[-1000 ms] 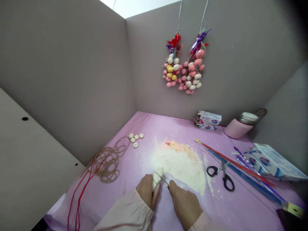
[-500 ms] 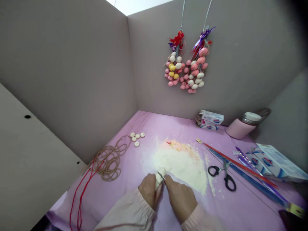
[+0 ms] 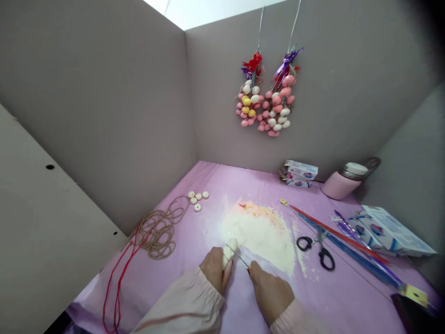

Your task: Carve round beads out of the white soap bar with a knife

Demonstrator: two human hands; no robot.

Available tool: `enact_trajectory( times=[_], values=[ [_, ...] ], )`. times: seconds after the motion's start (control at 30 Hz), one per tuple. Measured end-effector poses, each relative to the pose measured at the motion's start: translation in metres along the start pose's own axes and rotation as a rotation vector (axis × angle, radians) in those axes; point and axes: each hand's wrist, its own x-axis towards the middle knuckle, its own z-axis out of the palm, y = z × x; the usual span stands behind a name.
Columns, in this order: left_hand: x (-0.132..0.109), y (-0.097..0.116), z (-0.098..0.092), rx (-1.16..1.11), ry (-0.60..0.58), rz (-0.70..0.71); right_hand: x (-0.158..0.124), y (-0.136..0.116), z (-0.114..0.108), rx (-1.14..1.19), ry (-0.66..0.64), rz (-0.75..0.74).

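My left hand (image 3: 214, 267) is closed around a small white carved piece (image 3: 230, 248), which looks like soap and has grooves across it. My fingers hide its lower end. In my right hand (image 3: 270, 290) is a thin carving knife (image 3: 242, 260), its narrow blade slanting up and left to the side of the white piece. The handle is mostly covered by my fingers. Just beyond both hands lies a spread of white shavings (image 3: 259, 236), with pink and yellow bits along its far edge.
Black-handled scissors (image 3: 320, 246) lie right of the shavings, beside red and blue ribbons (image 3: 342, 236). Brown cord (image 3: 158, 232), red string (image 3: 118, 283) and several white beads (image 3: 197, 200) are at left. Boxes (image 3: 301, 174) and a pink bottle (image 3: 344, 181) stand at the back right.
My right hand has moved right and down, away from my left hand, so more of the knife's blade shows. The white piece stays in my left hand. The view has shifted slightly.
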Motion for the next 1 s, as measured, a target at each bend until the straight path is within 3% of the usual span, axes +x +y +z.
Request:
enact_trajectory(
  times=[0.33,0.47,0.77,1.0],
  values=[
    [-0.001,0.002,0.002,0.073,0.026,0.055,0.010,-0.010,-0.007,-0.020,0.099,-0.051],
    [-0.002,0.004,0.002,0.118,0.050,0.092,0.011,-0.012,-0.006,-0.009,0.080,-0.033],
    [0.000,0.002,0.001,0.015,-0.004,0.016,0.012,-0.009,-0.006,0.064,-0.035,-0.004],
    [0.001,-0.001,-0.002,-0.056,-0.062,-0.015,0.009,-0.011,-0.009,0.048,-0.043,0.006]
  ],
)
